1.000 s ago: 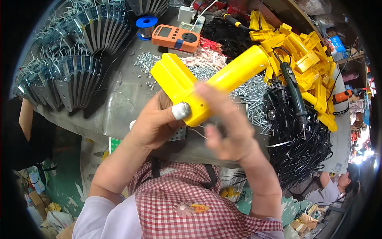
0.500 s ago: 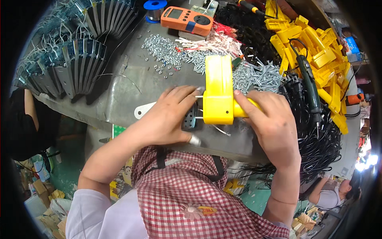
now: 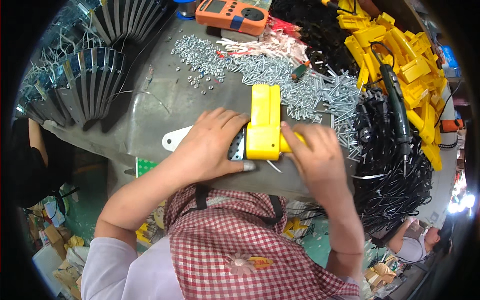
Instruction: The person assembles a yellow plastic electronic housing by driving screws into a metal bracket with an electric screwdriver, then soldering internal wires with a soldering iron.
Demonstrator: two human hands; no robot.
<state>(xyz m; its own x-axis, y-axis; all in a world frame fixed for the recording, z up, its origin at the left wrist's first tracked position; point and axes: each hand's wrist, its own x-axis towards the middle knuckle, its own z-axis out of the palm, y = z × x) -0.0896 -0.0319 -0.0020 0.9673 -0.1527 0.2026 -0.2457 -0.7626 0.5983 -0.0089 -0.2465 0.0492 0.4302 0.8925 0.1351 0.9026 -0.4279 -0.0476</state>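
My left hand (image 3: 207,145) is closed around a metal piece with a perforated dark section (image 3: 237,145); its pale flat tab with a hole (image 3: 172,141) sticks out on the left. My right hand (image 3: 320,157) grips the yellow plastic housing (image 3: 263,141) by its short round stub on the right side. The housing's left face sits against the perforated end, with its long yellow arm pointing away from me. A short white wire (image 3: 274,166) shows below the housing. My left thumb has a pale wrap on its tip.
Beyond my hands lie piles of nuts (image 3: 200,55) and screws (image 3: 310,95). An orange meter (image 3: 232,16) is at the back. Right are black cords (image 3: 390,195), a dark power screwdriver (image 3: 395,110) and yellow housings (image 3: 415,70); left are stacked metal plates (image 3: 90,85).
The yellow housing has moved left toward my left hand. The gap with thin prongs between it and the perforated piece has closed. My right hand has shifted left with it.
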